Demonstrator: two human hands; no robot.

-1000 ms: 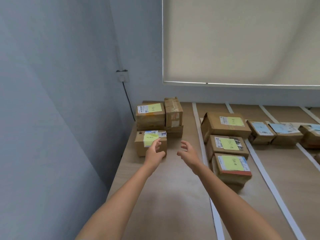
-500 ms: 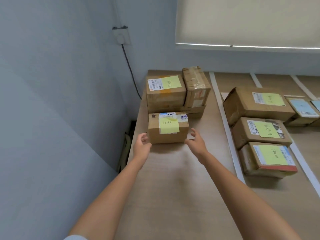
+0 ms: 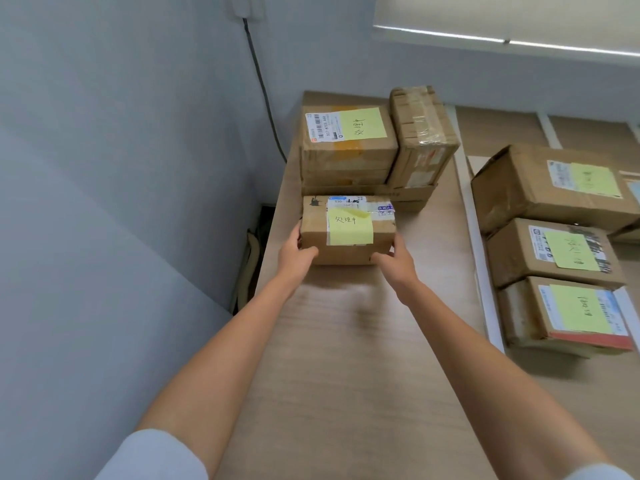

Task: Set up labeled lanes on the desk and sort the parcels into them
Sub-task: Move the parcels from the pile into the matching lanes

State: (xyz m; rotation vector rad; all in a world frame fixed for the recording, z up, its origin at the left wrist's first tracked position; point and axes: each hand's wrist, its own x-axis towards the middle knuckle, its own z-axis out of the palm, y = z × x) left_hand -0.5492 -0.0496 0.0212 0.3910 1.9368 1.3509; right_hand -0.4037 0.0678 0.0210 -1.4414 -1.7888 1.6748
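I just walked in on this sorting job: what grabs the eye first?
Both hands, left hand and right hand, grip the ends of a small cardboard parcel with a yellow sticky note on top, in the desk's leftmost lane. Behind it stands a stack of parcels; right of the white tape strip lies a row of three labeled parcels.

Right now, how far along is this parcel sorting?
Done, it seems: white tape strips mark lanes on the desk, and three note-tagged parcels lie in the next lane. In hand: the left hand and right hand grip a small box with a yellow note. Left: possibly the stack behind; I can't tell if it is already sorted.
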